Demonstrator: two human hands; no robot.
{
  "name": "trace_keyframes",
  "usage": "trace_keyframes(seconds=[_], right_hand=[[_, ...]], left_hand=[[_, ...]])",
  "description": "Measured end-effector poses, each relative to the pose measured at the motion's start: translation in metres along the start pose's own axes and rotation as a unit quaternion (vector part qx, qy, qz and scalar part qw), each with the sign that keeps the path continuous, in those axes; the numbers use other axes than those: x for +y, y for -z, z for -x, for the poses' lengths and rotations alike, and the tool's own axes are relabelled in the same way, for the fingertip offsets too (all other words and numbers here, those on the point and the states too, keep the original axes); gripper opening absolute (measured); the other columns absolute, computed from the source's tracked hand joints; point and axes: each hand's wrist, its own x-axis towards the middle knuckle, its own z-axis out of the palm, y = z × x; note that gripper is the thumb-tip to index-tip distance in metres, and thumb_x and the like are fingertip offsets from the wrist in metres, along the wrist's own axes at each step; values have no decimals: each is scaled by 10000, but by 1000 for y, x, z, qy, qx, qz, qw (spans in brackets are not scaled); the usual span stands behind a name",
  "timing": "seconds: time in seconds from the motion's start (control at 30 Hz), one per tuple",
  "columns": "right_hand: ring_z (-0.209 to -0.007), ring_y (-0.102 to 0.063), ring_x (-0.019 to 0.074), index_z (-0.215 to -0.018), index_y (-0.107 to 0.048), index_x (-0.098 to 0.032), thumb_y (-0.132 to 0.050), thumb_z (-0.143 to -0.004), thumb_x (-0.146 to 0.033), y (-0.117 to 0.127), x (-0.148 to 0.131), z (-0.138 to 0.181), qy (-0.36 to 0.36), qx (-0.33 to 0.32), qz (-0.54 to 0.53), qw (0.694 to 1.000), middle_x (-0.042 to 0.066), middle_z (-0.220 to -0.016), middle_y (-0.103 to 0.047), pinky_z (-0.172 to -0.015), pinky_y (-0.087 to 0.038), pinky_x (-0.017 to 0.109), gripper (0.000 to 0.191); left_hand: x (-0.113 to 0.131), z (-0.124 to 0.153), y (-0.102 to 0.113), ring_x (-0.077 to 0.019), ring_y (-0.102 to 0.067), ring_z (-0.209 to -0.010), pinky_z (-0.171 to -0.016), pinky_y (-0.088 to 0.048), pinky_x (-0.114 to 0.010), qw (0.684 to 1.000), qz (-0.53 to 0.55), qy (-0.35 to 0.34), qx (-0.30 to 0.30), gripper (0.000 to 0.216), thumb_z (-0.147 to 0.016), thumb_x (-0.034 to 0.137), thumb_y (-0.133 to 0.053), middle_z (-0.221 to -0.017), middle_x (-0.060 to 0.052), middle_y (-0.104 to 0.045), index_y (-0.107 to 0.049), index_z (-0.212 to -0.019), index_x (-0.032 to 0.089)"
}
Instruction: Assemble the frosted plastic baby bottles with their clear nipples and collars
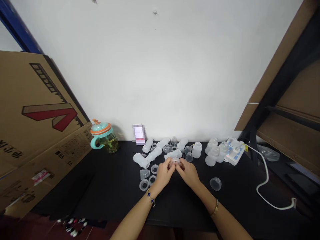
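Note:
My left hand point(165, 171) and my right hand point(188, 171) meet at the middle of the black table, fingers closed on a whitish translucent bottle collar ring point(175, 160). Whether a nipple sits in it I cannot tell. Just behind my fingers lies a frosted bottle body point(174, 154). To the left of my left hand are loose collar rings point(144, 184) and a transparent cap point(145, 174). A bottle body with an open neck point(197, 150) stands upright beyond my right hand. Capped baby bottles point(212, 156) stand together farther right. One transparent dome cap point(215, 183) lies apart, right of my right forearm.
More bottle bodies point(154, 154) and small transparent caps point(189, 157) lie along the wall. At the back left stands a turquoise-lidded jug point(110, 141); a lit phone point(139, 135) leans on the wall. A white power strip point(235, 151) trails a cable point(266, 173). Cardboard point(30, 133) flanks the left.

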Motion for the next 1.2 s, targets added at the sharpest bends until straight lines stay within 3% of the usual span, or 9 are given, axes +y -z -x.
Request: trace_keyframes(seconds=[0.33,0.67,0.93,1.2], right_hand=[[-548,-540,144,-754,-560,-207,-467,-946,-425,1,-3,1,4,3,0,1000,-14,-612,-588,-546,-298,243,305],[-572,-581,162,-872,-597,-207,-422,-975,-398,-1,0,2,18,8,6,1000,0,-659,-633,-549,-319,246,279],[-583,-607,172,-890,-595,-206,-377,-1003,-417,-2,-1,4,27,-3,-4,1000,5,-664,-640,-555,-339,250,324],[-564,-593,162,-839,-570,-209,-375,-1004,-409,-3,-3,3,25,-11,-6,1000,1,-653,-634,-548,-333,246,324]], left_hand=[[1,0,1,-115,-415,-527,-549,-277,-235,1000,11,-10,7,266,-940,370,-501,-588,49,-481,-493,-735,200],[5,-2,3,-138,-505,-588,-558,-357,-234,994,105,-6,-10,251,-943,394,-527,-688,-1,-604,-615,-850,177],[5,-3,2,-127,-487,-562,-532,-368,-228,985,168,24,-2,271,-905,419,-571,-644,22,-546,-563,-778,181],[0,-4,0,-120,-473,-545,-544,-375,-229,987,158,34,12,255,-891,371,-570,-606,39,-518,-496,-721,196]])
